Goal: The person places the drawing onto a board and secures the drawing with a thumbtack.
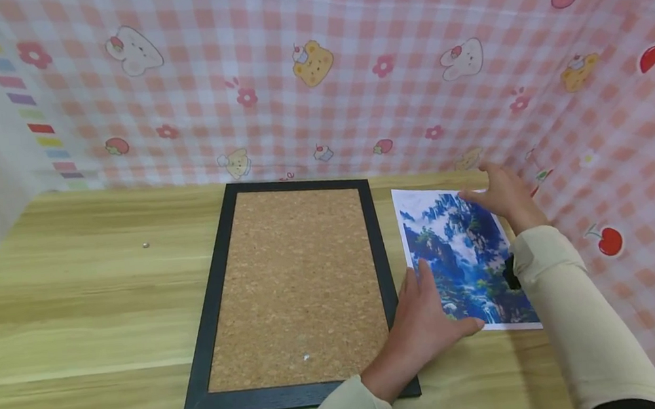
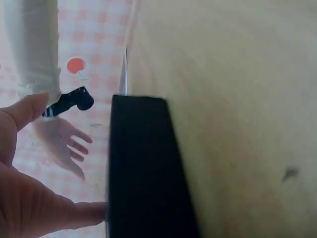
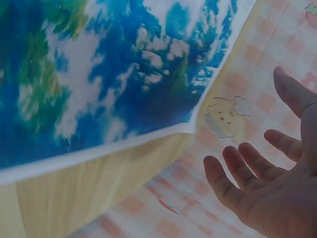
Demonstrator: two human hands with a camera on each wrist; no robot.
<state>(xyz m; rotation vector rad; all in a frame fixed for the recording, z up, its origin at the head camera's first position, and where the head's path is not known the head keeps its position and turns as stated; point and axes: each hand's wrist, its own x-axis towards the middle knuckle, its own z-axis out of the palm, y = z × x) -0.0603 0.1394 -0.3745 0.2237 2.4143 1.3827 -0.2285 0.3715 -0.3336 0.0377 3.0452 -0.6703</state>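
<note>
Two bare hands, my left hand [image 1: 418, 324] and right hand [image 1: 507, 197], spread loosely, grasping nothing (contact with the paper is unclear). To handle the rectangular, white-bordered paper print of blue mountains [image 1: 461, 244] well, I should pinch only its margins, evenly. It lies between my hands, just right of the rectangular, black-framed cork board [image 1: 293, 280]

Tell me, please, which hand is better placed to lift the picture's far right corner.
Probably the right hand: it is open and close to that corner of the picture, while the left hand is by the near left corner, near the frame.
</note>
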